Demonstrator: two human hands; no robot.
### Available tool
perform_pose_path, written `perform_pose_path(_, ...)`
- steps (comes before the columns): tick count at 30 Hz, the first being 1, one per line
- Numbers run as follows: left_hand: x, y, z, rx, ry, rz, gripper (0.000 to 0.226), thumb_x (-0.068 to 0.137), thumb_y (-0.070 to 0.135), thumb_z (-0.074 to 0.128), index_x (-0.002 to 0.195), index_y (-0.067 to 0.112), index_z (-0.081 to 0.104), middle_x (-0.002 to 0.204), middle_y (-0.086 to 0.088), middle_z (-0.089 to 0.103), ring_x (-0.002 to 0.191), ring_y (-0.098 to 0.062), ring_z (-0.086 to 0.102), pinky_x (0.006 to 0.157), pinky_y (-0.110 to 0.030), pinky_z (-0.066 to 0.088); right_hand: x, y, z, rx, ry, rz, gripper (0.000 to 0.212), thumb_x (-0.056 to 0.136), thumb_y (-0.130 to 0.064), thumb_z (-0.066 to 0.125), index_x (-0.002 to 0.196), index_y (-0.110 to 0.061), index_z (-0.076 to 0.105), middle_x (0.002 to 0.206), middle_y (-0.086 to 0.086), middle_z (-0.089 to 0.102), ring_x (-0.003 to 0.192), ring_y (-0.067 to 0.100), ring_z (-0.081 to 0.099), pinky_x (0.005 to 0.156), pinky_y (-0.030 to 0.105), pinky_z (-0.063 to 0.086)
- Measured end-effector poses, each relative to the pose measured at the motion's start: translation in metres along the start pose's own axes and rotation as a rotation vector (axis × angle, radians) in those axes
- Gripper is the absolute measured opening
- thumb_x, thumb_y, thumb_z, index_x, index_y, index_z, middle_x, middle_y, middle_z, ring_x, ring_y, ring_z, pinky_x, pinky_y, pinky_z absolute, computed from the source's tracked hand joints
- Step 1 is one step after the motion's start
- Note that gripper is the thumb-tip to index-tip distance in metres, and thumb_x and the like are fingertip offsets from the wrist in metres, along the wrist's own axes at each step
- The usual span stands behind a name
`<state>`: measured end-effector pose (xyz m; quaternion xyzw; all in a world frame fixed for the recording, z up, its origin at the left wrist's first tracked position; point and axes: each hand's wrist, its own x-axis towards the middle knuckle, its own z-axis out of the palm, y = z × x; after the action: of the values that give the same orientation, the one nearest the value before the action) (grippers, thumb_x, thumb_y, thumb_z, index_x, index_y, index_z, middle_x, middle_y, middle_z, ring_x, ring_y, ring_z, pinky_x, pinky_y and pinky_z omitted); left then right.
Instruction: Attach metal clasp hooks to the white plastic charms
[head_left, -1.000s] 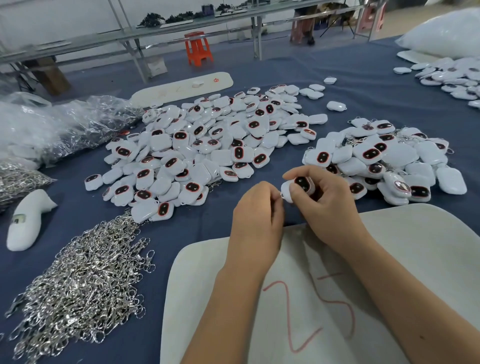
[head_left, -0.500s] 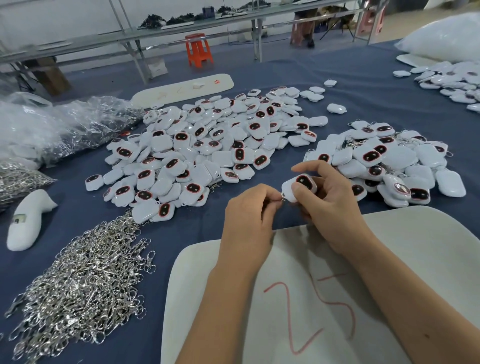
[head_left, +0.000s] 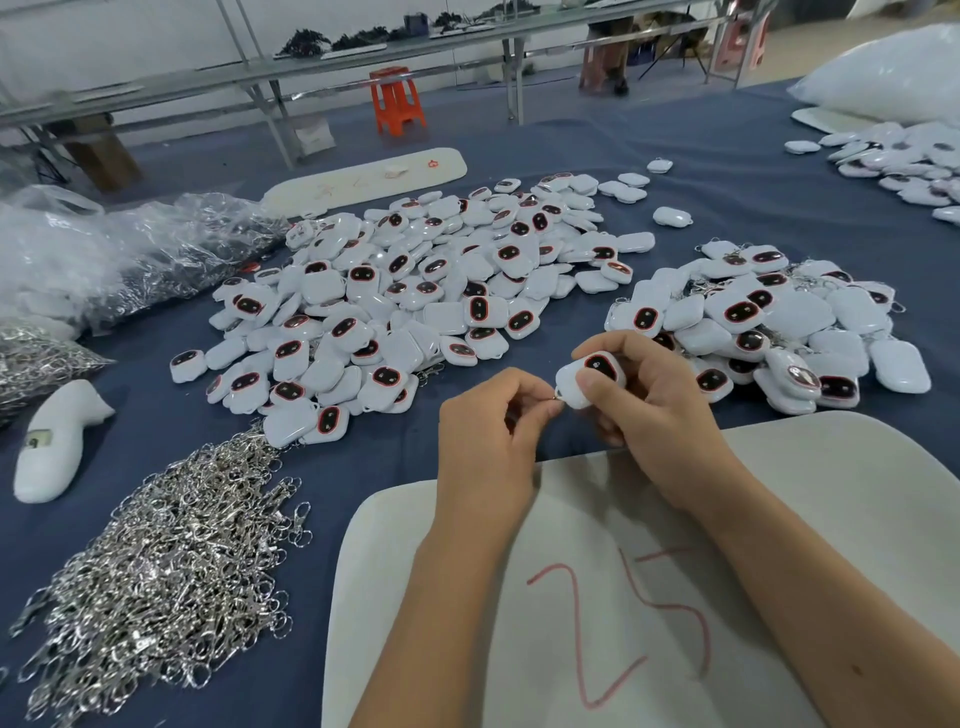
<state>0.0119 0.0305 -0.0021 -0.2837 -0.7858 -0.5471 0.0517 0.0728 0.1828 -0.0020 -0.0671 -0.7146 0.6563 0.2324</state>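
My right hand (head_left: 652, 410) grips a white plastic charm (head_left: 587, 376) with a dark red-rimmed oval on its face, held above the table's middle. My left hand (head_left: 488, 436) pinches a small metal clasp hook (head_left: 557, 397) at the charm's lower left corner, most of it hidden by my fingers. A large pile of loose charms (head_left: 415, 296) spreads behind my hands. A second pile of charms with hooks on them (head_left: 779, 322) lies to the right. A heap of silver clasp hooks (head_left: 166, 577) lies at the lower left.
A white foam board (head_left: 805, 499) marked with a red "25" lies under my forearms on the blue cloth (head_left: 727, 197). Clear plastic bags (head_left: 104, 254) sit at the far left, with a white shaped piece (head_left: 54, 441) near them. More charms (head_left: 904, 166) lie far right.
Both hands have stayed close together. The charm in my right hand has tilted slightly while my left fingers keep the hook at its corner.
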Motion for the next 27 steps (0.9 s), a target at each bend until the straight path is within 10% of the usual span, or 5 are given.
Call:
perform_pose_path(6,0.004,0.010,0.001,-0.320,0.009,-0.038,0.019,0.085,-0.001,0.076,0.086,0.018,0.071,0.088,0.007,0.075,0.081,-0.007,0.070,0.072,-0.019,0.052,0.002,-0.002,0.002,0.490,-0.055,0.148,0.017,0.097,-0.012,0.064,0.113,-0.005,0.065,0.072,0.008,0.062,0.054,0.011,0.043,0.046,0.019,0.036)
perform_pose_path(17,0.003,0.012,0.013,-0.741,0.174,-0.362,0.017,0.086,-0.005,0.074,0.085,0.011,0.075,0.083,-0.014,0.077,0.078,-0.018,0.072,0.075,-0.025,0.057,0.001,-0.005,0.007,0.552,-0.013,0.184,0.033,0.084,-0.026,0.077,0.109,-0.008,0.066,0.075,0.011,0.067,0.053,0.010,0.047,0.046,0.020,0.039)
perform_pose_path(27,0.004,0.004,0.005,-0.192,0.261,-0.102,0.021,0.085,-0.001,0.075,0.080,0.019,0.076,0.074,0.007,0.073,0.071,-0.016,0.068,0.067,-0.027,0.055,-0.001,-0.003,0.009,0.466,-0.039,0.179,0.024,0.082,-0.015,0.079,0.103,-0.015,0.068,0.087,0.020,0.076,0.057,0.014,0.054,0.052,0.023,0.047)
